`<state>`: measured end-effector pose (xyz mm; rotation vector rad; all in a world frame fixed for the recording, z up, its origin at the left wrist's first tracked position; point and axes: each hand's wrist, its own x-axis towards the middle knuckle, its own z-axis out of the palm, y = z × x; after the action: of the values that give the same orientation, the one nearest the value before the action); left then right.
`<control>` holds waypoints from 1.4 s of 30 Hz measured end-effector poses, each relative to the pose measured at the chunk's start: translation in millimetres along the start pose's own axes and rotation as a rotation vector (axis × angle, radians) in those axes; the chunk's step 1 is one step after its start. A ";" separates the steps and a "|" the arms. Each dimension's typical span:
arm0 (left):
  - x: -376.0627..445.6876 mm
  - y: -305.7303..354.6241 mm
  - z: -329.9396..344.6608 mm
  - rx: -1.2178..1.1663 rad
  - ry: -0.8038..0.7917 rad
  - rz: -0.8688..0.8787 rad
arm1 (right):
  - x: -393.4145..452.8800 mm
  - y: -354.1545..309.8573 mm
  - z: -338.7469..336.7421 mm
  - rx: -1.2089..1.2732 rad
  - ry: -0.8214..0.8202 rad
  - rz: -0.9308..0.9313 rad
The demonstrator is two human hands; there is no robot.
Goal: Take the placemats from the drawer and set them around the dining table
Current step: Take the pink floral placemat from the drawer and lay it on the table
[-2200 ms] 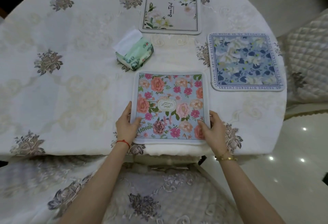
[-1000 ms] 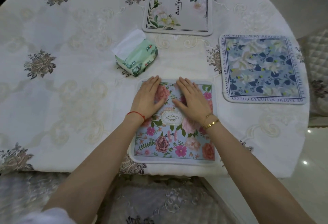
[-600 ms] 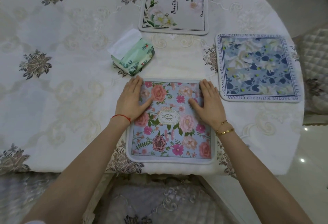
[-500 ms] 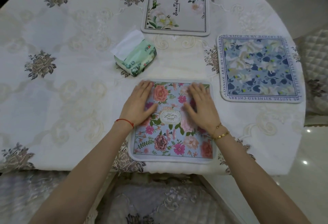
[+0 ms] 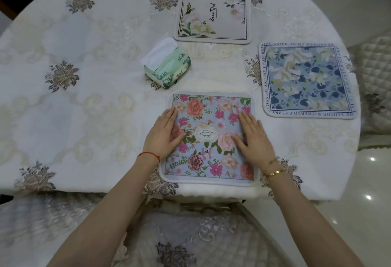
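Observation:
Three placemats lie on the dining table (image 5: 84, 101), which is covered by a white embroidered cloth. A pink-flowered placemat (image 5: 208, 116) sits at the near edge in front of me. My left hand (image 5: 164, 134) lies flat on its left side and my right hand (image 5: 252, 137) lies flat on its right side, fingers apart, palms down, gripping nothing. A blue-and-white flowered placemat (image 5: 306, 80) lies at the right. A white placemat with green leaves (image 5: 213, 14) lies at the far side.
A green pack of tissues (image 5: 167, 67) lies just beyond the pink placemat, to the left. A quilted chair (image 5: 190, 241) stands under me at the near edge. Another quilted chair (image 5: 376, 76) is at the right. Shiny floor tiles (image 5: 359, 213) are at the lower right.
Both hands went from holding the pink placemat's near corners to lying flat on it, sliding over its top, and now rest lower and wider apart at its sides.

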<state>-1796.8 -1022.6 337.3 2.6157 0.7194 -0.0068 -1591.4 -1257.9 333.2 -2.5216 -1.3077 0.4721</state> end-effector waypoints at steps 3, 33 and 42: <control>-8.1 3.8 -3.4 -0.002 0.019 -0.050 | -10.4 4.4 -2.6 -0.004 0.035 0.078; -109.2 56.7 25.4 -0.024 -0.106 -0.009 | -93.9 -83.3 47.5 0.009 -0.059 -0.087; -122.2 30.5 20.5 0.004 -0.094 -0.054 | -127.3 -26.3 27.3 0.054 -0.006 0.007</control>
<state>-1885.5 -1114.0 344.8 2.5793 0.7572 -0.1463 -1690.7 -1345.9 339.1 -2.4828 -1.2718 0.5104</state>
